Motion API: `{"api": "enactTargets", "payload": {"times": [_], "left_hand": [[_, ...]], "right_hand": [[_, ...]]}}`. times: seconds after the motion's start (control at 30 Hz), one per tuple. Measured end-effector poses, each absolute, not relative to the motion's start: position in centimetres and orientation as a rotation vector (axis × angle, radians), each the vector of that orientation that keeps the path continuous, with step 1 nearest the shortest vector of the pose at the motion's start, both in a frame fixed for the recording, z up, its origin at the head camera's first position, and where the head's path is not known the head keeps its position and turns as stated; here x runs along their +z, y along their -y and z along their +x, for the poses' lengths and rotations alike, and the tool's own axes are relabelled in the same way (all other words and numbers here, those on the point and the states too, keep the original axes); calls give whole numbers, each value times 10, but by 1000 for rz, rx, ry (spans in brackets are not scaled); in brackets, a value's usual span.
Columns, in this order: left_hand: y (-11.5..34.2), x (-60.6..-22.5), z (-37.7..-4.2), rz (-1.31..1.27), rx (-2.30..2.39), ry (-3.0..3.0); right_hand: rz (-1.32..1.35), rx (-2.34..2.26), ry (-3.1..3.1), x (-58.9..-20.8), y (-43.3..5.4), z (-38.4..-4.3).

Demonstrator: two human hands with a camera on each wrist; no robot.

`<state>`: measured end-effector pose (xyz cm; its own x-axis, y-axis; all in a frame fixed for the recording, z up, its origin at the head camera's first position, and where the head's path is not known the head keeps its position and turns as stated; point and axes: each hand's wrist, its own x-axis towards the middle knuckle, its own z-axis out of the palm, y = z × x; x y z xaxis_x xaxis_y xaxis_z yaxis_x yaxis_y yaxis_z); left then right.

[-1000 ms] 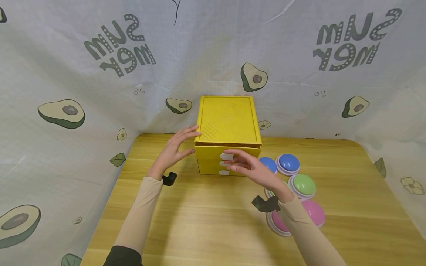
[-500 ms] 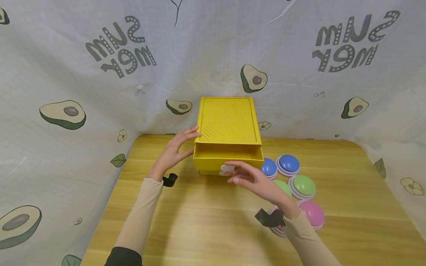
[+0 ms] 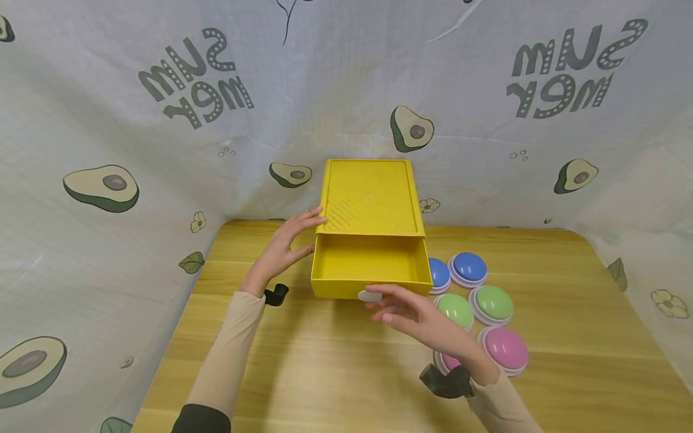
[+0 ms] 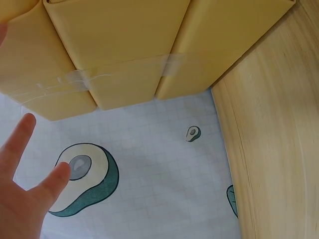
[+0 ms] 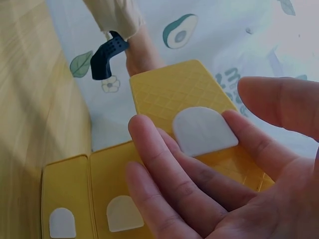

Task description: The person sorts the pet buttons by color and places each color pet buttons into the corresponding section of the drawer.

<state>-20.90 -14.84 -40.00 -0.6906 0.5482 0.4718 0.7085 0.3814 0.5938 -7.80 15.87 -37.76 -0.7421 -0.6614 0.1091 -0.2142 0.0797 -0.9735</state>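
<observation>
Drawer [image 3: 373,258], long axis three-to-nine, is pulled out at six o'clock of yellow cabinet [image 3: 373,195], white handle [image 3: 366,296] gripped from four o'clock by nearer right hand [image 3: 425,319], left hand [image 3: 278,252] rested unclenched at nine.

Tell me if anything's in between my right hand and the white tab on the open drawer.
Nothing visible is: your right hand has its fingers right at the white tab on the open drawer. The nearer blue dome sits off to the drawer's right, not between them.
</observation>
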Motion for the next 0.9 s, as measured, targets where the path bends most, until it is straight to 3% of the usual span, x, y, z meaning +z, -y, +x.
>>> {"api": "enactTargets", "payload": {"times": [0.5,0.9], "left_hand": [[147,-404,-210,-1127,-1209,2425],[147,-405,-209,-1111,-1220,2431]], "right_hand": [[-881,-1714,-1988,-381,-157,-51],[-881,-1714,-2017,-384,-156,-49]]}}
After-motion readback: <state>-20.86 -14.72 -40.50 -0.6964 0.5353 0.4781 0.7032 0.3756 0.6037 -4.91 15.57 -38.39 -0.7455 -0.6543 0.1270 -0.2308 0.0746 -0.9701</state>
